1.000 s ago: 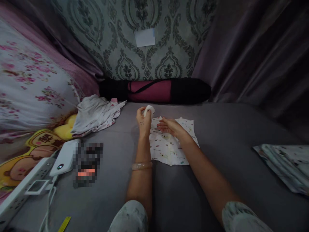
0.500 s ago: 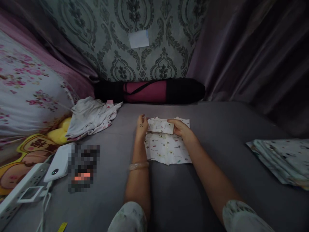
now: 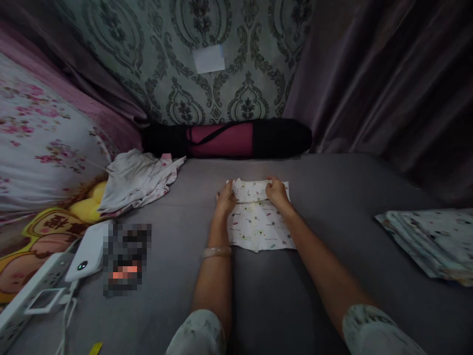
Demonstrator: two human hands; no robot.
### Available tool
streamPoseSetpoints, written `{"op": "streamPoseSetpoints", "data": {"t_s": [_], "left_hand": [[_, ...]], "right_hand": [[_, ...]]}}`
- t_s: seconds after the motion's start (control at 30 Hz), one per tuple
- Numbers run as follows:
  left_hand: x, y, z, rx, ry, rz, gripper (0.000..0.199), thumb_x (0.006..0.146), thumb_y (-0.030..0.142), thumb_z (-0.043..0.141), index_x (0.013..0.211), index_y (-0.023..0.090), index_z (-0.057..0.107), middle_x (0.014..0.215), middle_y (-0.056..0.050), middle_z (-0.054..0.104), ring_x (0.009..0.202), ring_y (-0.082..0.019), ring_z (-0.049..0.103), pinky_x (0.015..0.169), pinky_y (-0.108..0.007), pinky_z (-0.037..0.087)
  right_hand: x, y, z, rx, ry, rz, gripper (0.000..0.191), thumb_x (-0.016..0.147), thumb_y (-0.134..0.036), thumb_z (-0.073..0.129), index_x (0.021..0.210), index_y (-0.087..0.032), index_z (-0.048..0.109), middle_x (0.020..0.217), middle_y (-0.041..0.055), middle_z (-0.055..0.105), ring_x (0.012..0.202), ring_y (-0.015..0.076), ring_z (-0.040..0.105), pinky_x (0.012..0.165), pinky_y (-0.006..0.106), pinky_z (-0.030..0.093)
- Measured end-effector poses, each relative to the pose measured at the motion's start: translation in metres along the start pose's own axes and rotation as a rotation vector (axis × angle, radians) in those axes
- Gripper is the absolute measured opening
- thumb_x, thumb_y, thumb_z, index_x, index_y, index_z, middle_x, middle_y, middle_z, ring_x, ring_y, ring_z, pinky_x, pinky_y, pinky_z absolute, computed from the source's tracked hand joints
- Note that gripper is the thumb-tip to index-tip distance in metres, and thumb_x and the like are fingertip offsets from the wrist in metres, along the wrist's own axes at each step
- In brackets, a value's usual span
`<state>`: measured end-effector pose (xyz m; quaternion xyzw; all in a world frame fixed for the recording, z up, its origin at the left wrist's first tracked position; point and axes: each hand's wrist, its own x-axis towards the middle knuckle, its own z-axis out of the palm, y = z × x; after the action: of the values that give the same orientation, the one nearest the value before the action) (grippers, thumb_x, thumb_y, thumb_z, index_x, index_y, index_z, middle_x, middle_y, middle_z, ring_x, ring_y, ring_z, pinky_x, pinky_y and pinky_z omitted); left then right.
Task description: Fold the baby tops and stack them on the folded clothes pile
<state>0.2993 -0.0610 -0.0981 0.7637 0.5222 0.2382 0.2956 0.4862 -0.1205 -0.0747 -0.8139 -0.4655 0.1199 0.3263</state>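
A small white garment (image 3: 258, 224) with a scattered colourful print lies on the grey bed sheet. Its far part is folded over into a flat band across the top. My left hand (image 3: 226, 198) is closed at the left end of this band, with the thumb towards the far edge. At the band's right side, my right hand (image 3: 276, 191) grips the cloth with curled fingers. Part of the right end sticks out beyond that hand. Some of my fingertips are hidden behind the hands and fabric.
A stack of folded cloths (image 3: 432, 241) lies at right, a crumpled white garment (image 3: 138, 180) at left. Nearby are a white power bank (image 3: 90, 251), a power strip (image 3: 35, 288) and a yellow plush (image 3: 86, 208). A black and pink long bag (image 3: 221, 139) lines the wall.
My left hand has moved right onto the folded band's left end. My right hand has shifted to the band's far edge, and the band now lies flatter.
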Motion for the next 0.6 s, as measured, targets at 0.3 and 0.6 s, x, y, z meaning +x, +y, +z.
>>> {"op": "streamPoseSetpoints", "data": {"t_s": [0.3,0.6], "left_hand": [[-0.003,0.004,0.002,0.117,-0.026,-0.013,0.071,0.079,0.001,0.037,0.146,0.021,0.031,0.149,-0.014,0.039,0.141,-0.023,0.030,0.115,-0.053,0.012],[-0.007,0.018,-0.004,0.180,-0.024,-0.009,0.065,0.081,0.004,0.038,0.145,0.017,0.032,0.149,-0.017,0.037,0.143,-0.027,0.026,0.114,-0.059,0.007]], "right_hand": [[-0.016,-0.003,-0.008,-0.322,-0.037,-0.070,0.041,0.091,-0.007,0.033,0.127,-0.012,0.053,0.118,0.0179,0.059,0.104,0.0265,0.060,0.089,0.036,0.044],[-0.025,-0.012,-0.008,-0.487,0.013,-0.124,0.045,0.088,0.000,0.027,0.122,-0.006,0.055,0.123,0.0232,0.053,0.111,0.0300,0.054,0.091,0.040,0.042]]}}
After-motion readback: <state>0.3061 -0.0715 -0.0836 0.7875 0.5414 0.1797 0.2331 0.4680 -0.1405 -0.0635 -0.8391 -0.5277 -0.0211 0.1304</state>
